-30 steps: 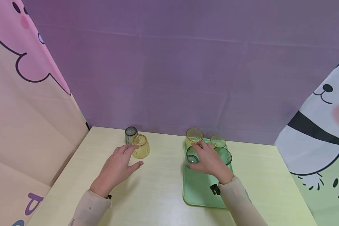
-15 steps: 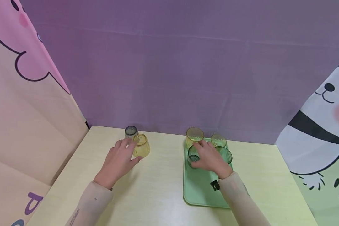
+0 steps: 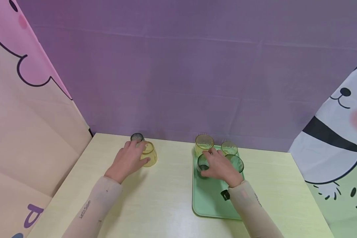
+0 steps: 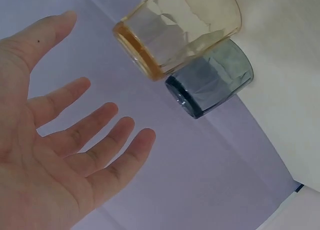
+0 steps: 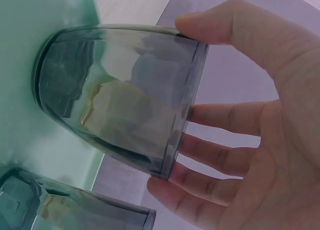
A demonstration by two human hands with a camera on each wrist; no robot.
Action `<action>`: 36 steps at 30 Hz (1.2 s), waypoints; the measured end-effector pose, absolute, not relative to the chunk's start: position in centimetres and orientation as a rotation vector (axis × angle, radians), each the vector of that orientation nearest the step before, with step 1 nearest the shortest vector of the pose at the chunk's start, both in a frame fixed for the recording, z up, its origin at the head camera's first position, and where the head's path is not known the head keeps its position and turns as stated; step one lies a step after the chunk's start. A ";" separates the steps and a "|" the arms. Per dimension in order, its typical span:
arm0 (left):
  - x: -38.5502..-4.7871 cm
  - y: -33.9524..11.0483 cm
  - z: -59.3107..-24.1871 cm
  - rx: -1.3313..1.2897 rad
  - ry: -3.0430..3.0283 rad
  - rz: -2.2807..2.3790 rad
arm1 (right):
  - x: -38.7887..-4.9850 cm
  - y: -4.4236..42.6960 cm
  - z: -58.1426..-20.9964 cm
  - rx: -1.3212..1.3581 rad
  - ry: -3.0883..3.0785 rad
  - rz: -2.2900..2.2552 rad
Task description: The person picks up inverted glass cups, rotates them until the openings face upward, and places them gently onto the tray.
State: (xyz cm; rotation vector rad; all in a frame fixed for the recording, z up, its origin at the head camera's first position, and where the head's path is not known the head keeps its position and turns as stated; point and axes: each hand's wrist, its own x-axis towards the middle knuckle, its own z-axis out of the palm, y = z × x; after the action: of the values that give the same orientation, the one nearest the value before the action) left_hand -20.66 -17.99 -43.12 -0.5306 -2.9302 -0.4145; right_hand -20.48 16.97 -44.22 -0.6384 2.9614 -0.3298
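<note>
Tray (image 3: 208, 201) bore four upright glasses (image 3: 204, 144); two upturned glasses (image 3: 151, 154) off it looked undone. Right hand (image 3: 221, 168) gripped grey glass (image 5: 120, 98) there; left hand (image 3: 126, 162) spread wide.

Purple backdrop (image 3: 178, 72) between pink print (image 3: 37, 70), panda (image 3: 330, 155)

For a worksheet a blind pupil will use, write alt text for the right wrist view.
A right hand grips a smoky grey glass by its rim. A green tray lies beyond its base; part of another grey glass shows at lower left.

Left fingers (image 4: 82, 132) apart, right fingers (image 5: 227, 117) curved
</note>
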 end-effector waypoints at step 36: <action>-24.7 -18.1 -44.8 -0.499 -3.192 -0.489 | -18.9 16.5 -43.9 -0.613 2.940 -0.422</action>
State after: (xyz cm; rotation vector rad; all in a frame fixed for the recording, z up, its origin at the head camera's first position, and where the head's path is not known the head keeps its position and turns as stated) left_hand -24.67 -18.08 -44.84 -0.4993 -3.1918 -0.4889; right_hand -18.94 16.54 -43.89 -0.6127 2.9400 -0.4223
